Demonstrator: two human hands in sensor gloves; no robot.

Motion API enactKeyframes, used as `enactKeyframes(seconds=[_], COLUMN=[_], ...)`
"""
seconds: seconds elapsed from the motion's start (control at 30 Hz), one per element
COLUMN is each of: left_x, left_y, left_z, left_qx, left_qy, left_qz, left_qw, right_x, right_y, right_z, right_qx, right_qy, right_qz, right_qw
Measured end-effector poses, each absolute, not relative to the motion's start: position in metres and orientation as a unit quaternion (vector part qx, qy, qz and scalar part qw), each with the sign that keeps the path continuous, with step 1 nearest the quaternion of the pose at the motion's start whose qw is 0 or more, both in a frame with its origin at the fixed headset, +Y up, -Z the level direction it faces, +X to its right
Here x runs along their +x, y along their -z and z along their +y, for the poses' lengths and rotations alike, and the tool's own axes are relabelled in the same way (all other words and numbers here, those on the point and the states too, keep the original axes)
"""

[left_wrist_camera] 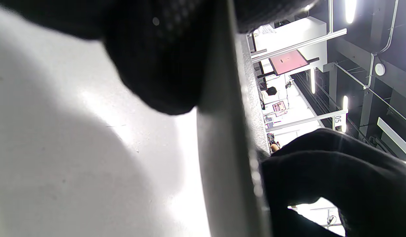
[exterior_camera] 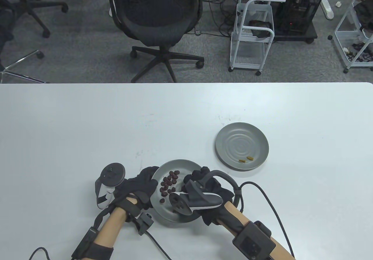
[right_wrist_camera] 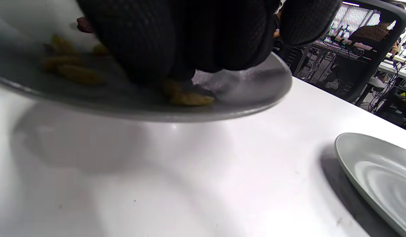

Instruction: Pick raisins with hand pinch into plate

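The near grey plate holds several dark raisins. In the right wrist view it also holds yellow raisins. My left hand grips its left rim, which also shows in the left wrist view. My right hand reaches into the plate's right side. Its fingertips are bunched together, down on a yellow raisin. The far grey plate holds two yellow raisins near its front edge and also shows in the right wrist view.
The white table stretches wide to the left and back. Cables run from my right wrist across the table's front right. An office chair and a white cart stand beyond the far edge.
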State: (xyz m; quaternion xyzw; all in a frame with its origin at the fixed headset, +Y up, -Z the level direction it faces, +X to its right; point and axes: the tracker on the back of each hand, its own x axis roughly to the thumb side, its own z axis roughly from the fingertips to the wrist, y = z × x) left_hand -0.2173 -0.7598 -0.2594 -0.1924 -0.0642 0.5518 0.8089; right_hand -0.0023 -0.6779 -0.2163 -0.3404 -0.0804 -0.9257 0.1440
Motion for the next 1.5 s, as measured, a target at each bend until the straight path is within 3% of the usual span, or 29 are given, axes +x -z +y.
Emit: enactKeyframes(seconds=[0.13,0.67,0.9,1.2,1.33,1.5], left_x=[-0.217,-0.218,-0.218,-0.219,-0.218,-0.217], left_y=[0.26,0.26,0.26,0.261,0.26,0.261], left_z=[-0.759,-0.761,-0.76,-0.761,-0.761,-0.762], left_qx=[-0.192,-0.196,-0.198,-0.199,-0.2,-0.201], left_qy=[-0.558,-0.562,-0.562,-0.556,-0.552,-0.547], left_qz=[-0.07,-0.067,-0.067,-0.064,-0.063,-0.064], left_qw=[0.804,0.801,0.8,0.805,0.807,0.81], right_x=[0.001,0.001,0.009,0.075,0.111,0.146], right_y=[0.217,0.219,0.22,0.258,0.284,0.311], right_z=[-0.675,-0.676,-0.661,-0.642,-0.658,-0.7], right_qx=[-0.318,-0.351,-0.371,-0.27,-0.204,-0.134], right_qy=[0.93,0.927,0.927,0.954,0.971,0.989], right_qz=[-0.092,-0.055,0.019,0.128,0.123,0.067], right_qw=[0.157,0.124,0.048,-0.014,-0.023,-0.007])
